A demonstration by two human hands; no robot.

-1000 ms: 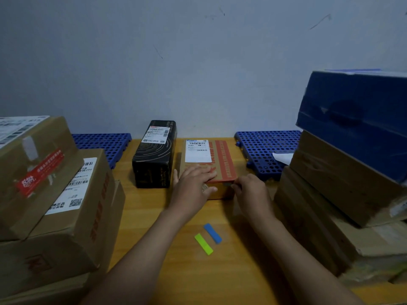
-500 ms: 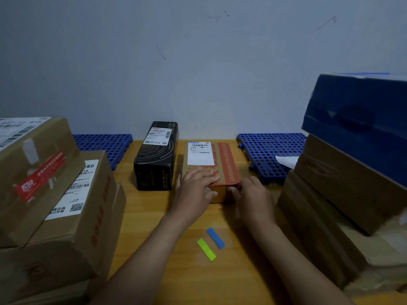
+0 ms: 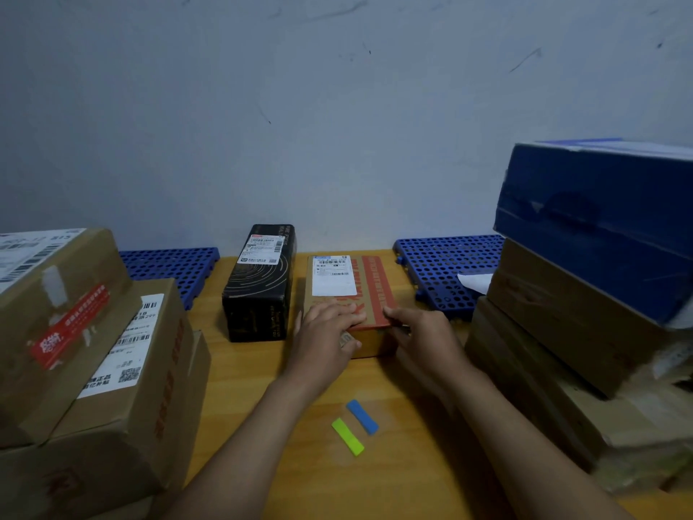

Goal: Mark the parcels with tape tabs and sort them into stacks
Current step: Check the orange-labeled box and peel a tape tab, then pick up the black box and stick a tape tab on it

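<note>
A small brown parcel (image 3: 365,285) with red tape and a white label lies flat at the table's middle back. My left hand (image 3: 324,337) rests on its near top with fingers laid flat and the thumb against its front face. My right hand (image 3: 423,337) touches its near right corner. A black parcel (image 3: 258,290) stands just left of it. A blue tape tab (image 3: 362,416) and a yellow-green tape tab (image 3: 348,436) lie on the wood between my forearms.
A stack of brown parcels (image 3: 93,362) fills the left side. On the right stands a taller stack (image 3: 585,332) topped by a blue box (image 3: 600,227). Two blue perforated mats (image 3: 170,262) (image 3: 442,268) lie at the back by the wall.
My right hand has slid from the parcel's front edge up onto its near right corner. The left hand stays on top of the parcel.
</note>
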